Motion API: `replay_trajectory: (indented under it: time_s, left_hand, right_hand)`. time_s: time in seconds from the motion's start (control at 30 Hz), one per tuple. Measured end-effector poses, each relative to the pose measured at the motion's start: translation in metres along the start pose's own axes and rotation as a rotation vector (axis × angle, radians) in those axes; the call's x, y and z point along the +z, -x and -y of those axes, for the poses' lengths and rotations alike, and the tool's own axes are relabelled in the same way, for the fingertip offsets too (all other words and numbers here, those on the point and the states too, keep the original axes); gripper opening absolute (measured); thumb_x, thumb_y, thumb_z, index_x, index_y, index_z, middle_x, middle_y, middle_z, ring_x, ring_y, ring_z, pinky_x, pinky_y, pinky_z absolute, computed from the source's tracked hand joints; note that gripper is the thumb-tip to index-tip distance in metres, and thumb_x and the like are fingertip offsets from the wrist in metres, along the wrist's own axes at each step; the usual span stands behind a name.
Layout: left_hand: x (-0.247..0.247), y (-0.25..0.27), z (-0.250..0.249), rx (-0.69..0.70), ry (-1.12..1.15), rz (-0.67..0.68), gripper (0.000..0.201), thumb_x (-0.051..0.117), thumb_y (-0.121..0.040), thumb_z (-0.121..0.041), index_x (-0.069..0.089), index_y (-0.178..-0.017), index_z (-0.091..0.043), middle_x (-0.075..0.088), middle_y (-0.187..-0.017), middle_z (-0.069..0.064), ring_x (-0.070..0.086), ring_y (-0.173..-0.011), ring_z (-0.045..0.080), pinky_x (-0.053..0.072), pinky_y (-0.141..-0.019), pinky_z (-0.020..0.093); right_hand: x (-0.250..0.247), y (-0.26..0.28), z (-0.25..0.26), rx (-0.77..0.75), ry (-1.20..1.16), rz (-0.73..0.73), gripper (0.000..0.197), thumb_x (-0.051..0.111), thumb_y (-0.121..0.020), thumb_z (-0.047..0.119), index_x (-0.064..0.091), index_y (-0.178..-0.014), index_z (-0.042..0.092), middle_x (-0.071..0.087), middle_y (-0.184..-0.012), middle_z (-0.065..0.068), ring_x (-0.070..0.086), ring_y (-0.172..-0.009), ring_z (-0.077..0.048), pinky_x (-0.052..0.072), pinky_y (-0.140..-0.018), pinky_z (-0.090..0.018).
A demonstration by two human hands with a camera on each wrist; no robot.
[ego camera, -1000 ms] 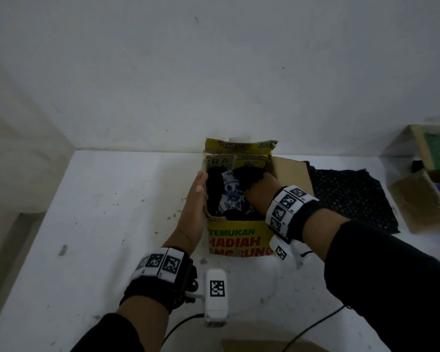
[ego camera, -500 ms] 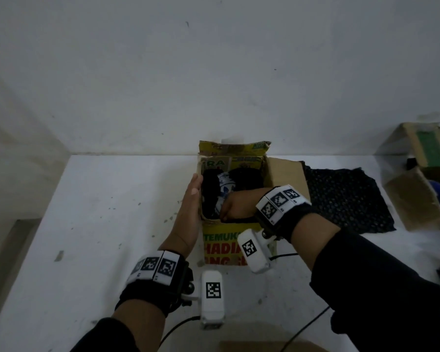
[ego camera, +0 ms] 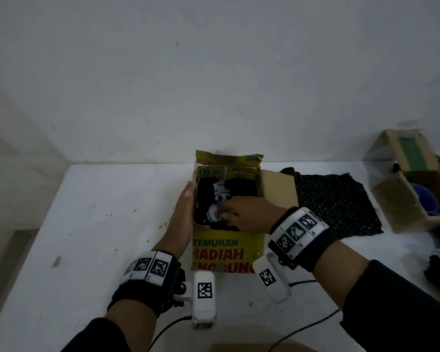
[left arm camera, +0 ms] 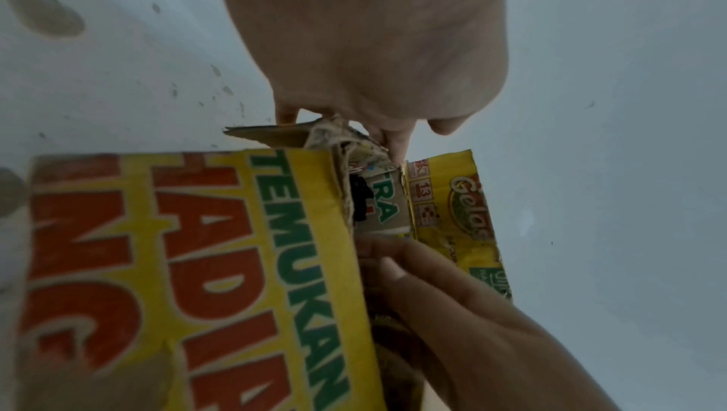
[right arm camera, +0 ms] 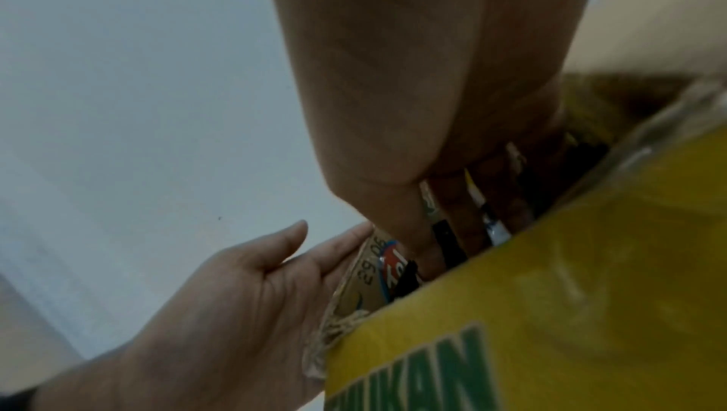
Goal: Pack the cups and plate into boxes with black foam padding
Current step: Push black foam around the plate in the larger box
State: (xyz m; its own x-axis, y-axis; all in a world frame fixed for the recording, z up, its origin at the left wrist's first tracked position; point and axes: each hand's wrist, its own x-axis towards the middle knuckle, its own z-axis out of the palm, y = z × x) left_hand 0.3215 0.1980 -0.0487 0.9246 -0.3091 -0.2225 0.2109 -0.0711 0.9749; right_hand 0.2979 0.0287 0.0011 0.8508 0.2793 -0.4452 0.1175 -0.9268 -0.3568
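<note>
A yellow printed box (ego camera: 226,250) stands open on the white table (ego camera: 99,224). Inside, a blue-and-white ceramic piece (ego camera: 220,195) sits between wads of black foam (ego camera: 205,196). My left hand (ego camera: 186,209) lies flat against the box's left outer wall, fingers straight. My right hand (ego camera: 225,214) reaches into the box from the right. In the right wrist view its spread fingers (right arm camera: 452,209) point straight down, with foam (right arm camera: 446,237) and white ceramic (right arm camera: 497,231) showing between them. Their tips are hidden behind the box (right arm camera: 550,293) wall.
A black mesh foam sheet (ego camera: 335,201) lies right of the box, behind its brown flap (ego camera: 277,189). A brown carton (ego camera: 404,207) at the far right holds a blue cup (ego camera: 426,199). Cables (ego camera: 302,334) run near the table's front edge. A wall stands close behind.
My right hand has moved from the foam at the box's right rear toward the front left, onto the ceramic piece. My left hand has stayed on the box's side.
</note>
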Motion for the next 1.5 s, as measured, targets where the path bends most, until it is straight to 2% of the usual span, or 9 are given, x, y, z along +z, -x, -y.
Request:
replay_trajectory:
  time_s: [0.13, 0.3, 0.53, 0.67, 0.9, 1.07, 1.17, 1.27, 1.5]
  left_hand:
    - [0.001, -0.005, 0.002, 0.067, -0.325, -0.127, 0.066, 0.022, -0.086, -0.069, 0.039, -0.139, -0.033, 0.034, -0.150, -0.003, 0.029, -0.139, 0.019, 0.023, -0.114, 0.050]
    - [0.047, 0.013, -0.040, 0.343, -0.644, -0.298, 0.053, 0.040, -0.082, -0.048, 0.052, -0.126, -0.022, 0.041, -0.142, 0.002, 0.027, -0.138, 0.022, 0.026, -0.112, 0.045]
    - [0.172, 0.032, -0.062, 0.637, -0.487, 0.001, 0.033, 0.050, -0.085, -0.028, 0.053, -0.116, -0.016, 0.051, -0.120, -0.004, 0.044, -0.121, 0.011, 0.036, -0.105, 0.033]
    - [0.233, 0.036, -0.048, 0.510, -0.452, 0.199, 0.035, 0.052, -0.087, -0.023, 0.049, -0.121, -0.021, 0.050, -0.124, -0.006, 0.042, -0.114, -0.001, 0.031, -0.097, 0.008]
    - [0.278, 0.013, 0.018, 0.162, -0.697, 0.107, 0.040, 0.052, -0.091, -0.021, 0.044, -0.130, -0.020, 0.024, -0.149, 0.010, 0.020, -0.140, 0.025, 0.025, -0.114, 0.043]
    - [0.279, -0.002, 0.031, -0.138, -0.605, -0.036, 0.038, 0.043, -0.095, -0.034, 0.043, -0.133, -0.028, 0.015, -0.152, 0.014, 0.019, -0.140, 0.033, 0.023, -0.114, 0.046]
    - [0.276, -0.009, 0.027, -0.271, -0.424, -0.106, 0.035, 0.037, -0.089, -0.041, 0.061, -0.104, -0.020, 0.055, -0.121, 0.012, 0.050, -0.115, 0.030, 0.041, -0.097, 0.042]
    - [0.274, -0.012, 0.023, -0.387, -0.204, -0.140, 0.040, 0.034, -0.079, -0.047, 0.057, -0.071, -0.015, 0.064, -0.097, 0.015, 0.059, -0.096, 0.031, 0.047, -0.091, 0.046]
    - [0.281, 0.006, -0.009, -0.289, 0.039, -0.080, 0.025, 0.046, -0.096, -0.025, 0.063, -0.110, -0.012, 0.062, -0.116, 0.003, 0.058, -0.105, 0.016, 0.048, -0.095, 0.034]
  right_hand:
    - [-0.001, 0.040, -0.021, -0.074, 0.075, -0.218, 0.041, 0.036, -0.100, 0.033, 0.043, -0.138, 0.019, 0.042, -0.145, -0.004, 0.035, -0.134, -0.021, 0.030, -0.108, -0.035]
    - [-0.002, 0.087, -0.057, -0.057, 0.184, -0.338, 0.064, 0.013, -0.088, 0.050, 0.040, -0.139, 0.022, 0.038, -0.146, -0.001, 0.030, -0.136, -0.022, 0.022, -0.111, -0.041]
    - [0.007, 0.134, -0.130, 0.143, 0.044, -0.489, 0.044, 0.045, -0.095, 0.037, 0.044, -0.137, 0.022, 0.037, -0.148, 0.000, 0.022, -0.143, -0.022, 0.022, -0.113, -0.043]
    - [0.023, 0.147, -0.179, 0.306, -0.012, -0.475, 0.047, 0.046, -0.094, 0.038, 0.042, -0.138, 0.022, 0.034, -0.150, -0.004, 0.023, -0.142, -0.025, 0.029, -0.111, -0.045]
    - [0.059, 0.144, -0.244, 0.619, -0.068, -0.357, 0.056, 0.044, -0.093, 0.043, 0.027, -0.145, 0.029, 0.010, -0.156, -0.017, 0.009, -0.143, -0.036, 0.027, -0.112, -0.047]
    - [0.071, 0.136, -0.264, 0.758, -0.251, -0.295, 0.056, 0.040, -0.094, 0.048, 0.019, -0.145, 0.041, 0.000, -0.154, -0.026, 0.004, -0.142, -0.041, 0.025, -0.111, -0.050]
    - [0.074, 0.134, -0.268, 0.818, -0.262, -0.298, 0.060, 0.047, -0.090, 0.051, 0.024, -0.143, 0.038, 0.014, -0.151, -0.024, 0.019, -0.138, -0.040, 0.030, -0.108, -0.050]
    - [0.072, 0.134, -0.268, 0.854, -0.226, -0.354, 0.059, 0.058, -0.082, 0.041, 0.037, -0.137, 0.031, 0.037, -0.138, -0.017, 0.037, -0.126, -0.036, 0.036, -0.103, -0.047]
    - [0.067, 0.142, -0.258, 0.849, -0.611, -0.758, 0.029, 0.063, -0.083, 0.025, 0.066, -0.111, 0.016, 0.062, -0.116, -0.011, 0.059, -0.103, -0.027, 0.047, -0.087, -0.033]
